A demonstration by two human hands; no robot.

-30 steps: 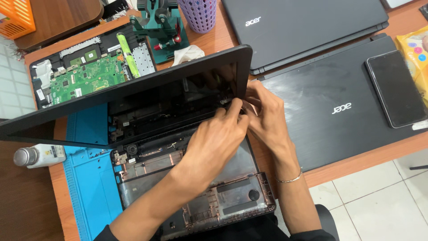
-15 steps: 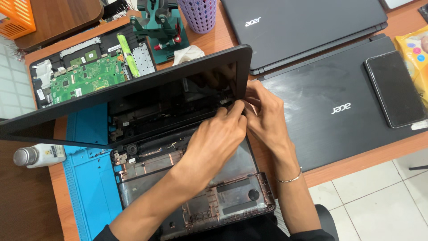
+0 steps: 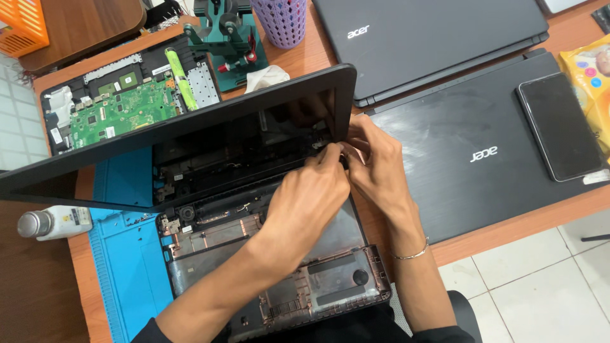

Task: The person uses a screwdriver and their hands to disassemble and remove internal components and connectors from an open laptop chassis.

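Brown wooden table point(image 3: 521, 222) over white floor tiles, with a blue work mat point(image 3: 127, 267) under the job. Opened laptop base point(image 3: 273, 267) on the mat, its screen lid point(image 3: 190, 127) tipped up. Left hand point(image 3: 311, 197) and right hand point(image 3: 375, 165) side by side, fingers pinched together at the right hinge corner point(image 3: 340, 151) between lid and base. Just right of the fingers, a closed black laptop point(image 3: 483, 159) with a phone point(image 3: 559, 127) on top. Beyond the lid, a green circuit board point(image 3: 124, 111). Left, a white bottle point(image 3: 54, 222).

The left hand point(image 3: 311, 197) and right hand point(image 3: 375, 165) hide the hinge corner; the orange basket point(image 3: 22, 25) at ten o'clock is cropped.
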